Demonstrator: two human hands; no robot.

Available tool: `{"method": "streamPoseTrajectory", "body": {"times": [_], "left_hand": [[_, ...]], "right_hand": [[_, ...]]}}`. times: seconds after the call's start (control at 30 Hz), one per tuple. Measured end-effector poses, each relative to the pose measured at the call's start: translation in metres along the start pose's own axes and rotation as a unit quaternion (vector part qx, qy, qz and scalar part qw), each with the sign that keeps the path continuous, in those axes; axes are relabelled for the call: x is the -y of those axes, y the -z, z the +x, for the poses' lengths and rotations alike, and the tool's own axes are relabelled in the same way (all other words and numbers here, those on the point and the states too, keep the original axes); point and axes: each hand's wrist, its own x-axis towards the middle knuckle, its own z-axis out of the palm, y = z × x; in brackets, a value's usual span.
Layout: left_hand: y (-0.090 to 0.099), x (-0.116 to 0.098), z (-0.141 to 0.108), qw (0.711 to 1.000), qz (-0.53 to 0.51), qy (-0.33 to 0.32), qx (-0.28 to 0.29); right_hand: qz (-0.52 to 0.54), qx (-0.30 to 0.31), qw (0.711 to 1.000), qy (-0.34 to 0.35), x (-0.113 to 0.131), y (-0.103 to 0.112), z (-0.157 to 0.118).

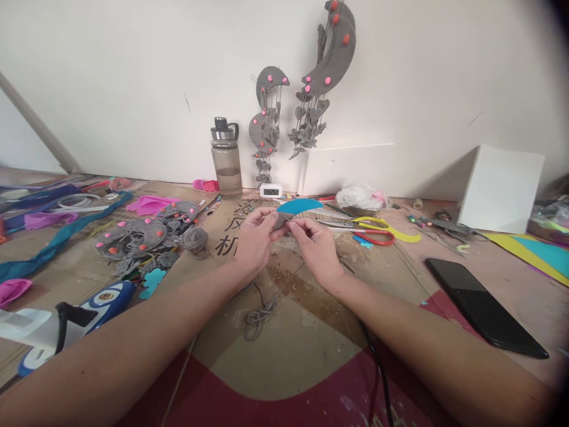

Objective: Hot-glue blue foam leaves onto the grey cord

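My left hand (258, 236) pinches a blue crescent-shaped piece (301, 206) whose near end is covered in grey. Close beside it, my right hand (316, 246) has thumb and fingers pressed together at the grey-covered part, where the grey yarn (261, 317) seems to be gripped. A strand of that yarn runs from below the hands to a loose tangle on the cardboard. Behind the right hand lie scissors (382, 237) with red and yellow handles. The exact hold of my right fingertips is partly hidden.
A water bottle (226, 160) and a small digital clock (271, 190) stand by the wall. Grey crescents with pink dots (133, 237) and a yarn ball (194, 240) lie left. A phone (484, 305) lies right. A blue-and-white glue gun (104, 299) sits near my left forearm.
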Motion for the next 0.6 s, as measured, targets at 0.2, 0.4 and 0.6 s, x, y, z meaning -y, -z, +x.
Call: {"method": "streamPoseTrajectory", "body": {"times": [0.2,0.4,0.6], "left_hand": [[0.0032,0.0022,0.0019,1.000,-0.029,-0.001,-0.012],[0.0024,0.0019,-0.0004,1.000,-0.025,0.013,-0.011],[0.0005,0.0012,-0.0026,0.999,-0.019,0.033,-0.004]], "right_hand": [[0.034,-0.032,0.999,-0.022,-0.0057,-0.0001,0.0023],[0.038,-0.044,0.998,-0.036,-0.0042,0.0027,0.0047],[0.027,-0.050,0.997,-0.049,-0.0022,0.0046,0.0053]]}}
